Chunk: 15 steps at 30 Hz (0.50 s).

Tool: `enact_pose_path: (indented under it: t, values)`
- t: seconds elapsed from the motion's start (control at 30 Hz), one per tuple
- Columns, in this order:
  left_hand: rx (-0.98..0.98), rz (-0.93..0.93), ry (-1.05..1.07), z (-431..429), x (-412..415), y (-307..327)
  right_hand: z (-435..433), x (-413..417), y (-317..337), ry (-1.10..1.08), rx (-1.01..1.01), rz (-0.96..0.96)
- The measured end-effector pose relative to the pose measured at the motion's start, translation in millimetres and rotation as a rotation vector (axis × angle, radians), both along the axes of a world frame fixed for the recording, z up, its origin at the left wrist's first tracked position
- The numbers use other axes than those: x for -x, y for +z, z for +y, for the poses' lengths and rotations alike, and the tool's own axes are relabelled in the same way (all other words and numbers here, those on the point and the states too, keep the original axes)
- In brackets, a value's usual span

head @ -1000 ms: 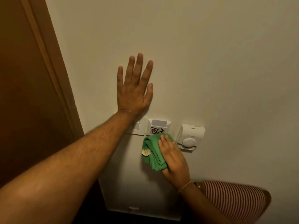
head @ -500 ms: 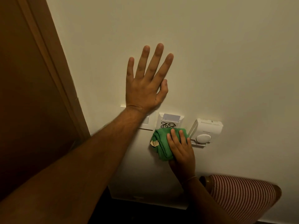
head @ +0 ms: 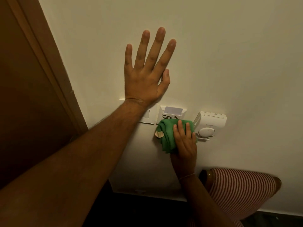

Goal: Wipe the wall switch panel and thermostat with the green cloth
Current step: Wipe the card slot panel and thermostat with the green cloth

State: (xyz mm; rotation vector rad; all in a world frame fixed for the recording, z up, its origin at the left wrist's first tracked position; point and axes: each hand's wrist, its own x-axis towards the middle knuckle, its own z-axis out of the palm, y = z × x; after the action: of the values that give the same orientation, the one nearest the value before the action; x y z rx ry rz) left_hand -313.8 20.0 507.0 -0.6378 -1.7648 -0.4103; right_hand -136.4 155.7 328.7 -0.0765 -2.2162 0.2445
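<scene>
The cloth (head: 170, 136), green and bunched, is being pressed flat against the wall (head: 229, 63) over the lower edge of the card-slot panel (head: 172, 112), just left of the thermostat (head: 210, 124). A tan tag (head: 158, 134) is seen hanging at the cloth's left edge. The cloth is being held down by the right hand (head: 184, 141), fingers extended and close together on top of it, not curled around it. The switch panel (head: 147, 116), immediately left of the card-slot panel, is being partly covered by the left wrist. The left hand (head: 144, 76) is being laid fully open against the wall above the switch panel, fingers spread, nothing held. A door frame (head: 54, 71) is seen well left of the panel; a striped cushion (head: 241, 192) is seen below the thermostat.
</scene>
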Motion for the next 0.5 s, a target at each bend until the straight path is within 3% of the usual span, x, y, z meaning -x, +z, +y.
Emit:
enact_pose_path:
  t: [0.33,0.5]
  values:
    - [-0.004,0.019,0.017,0.3,-4.2,0.1,-36.8,21.7,3.6,0.177,-0.057,-0.027]
    - [-0.008,0.025,0.022,0.3,-5.7,0.6,-10.5,5.7,4.7,0.049,-0.027,0.011]
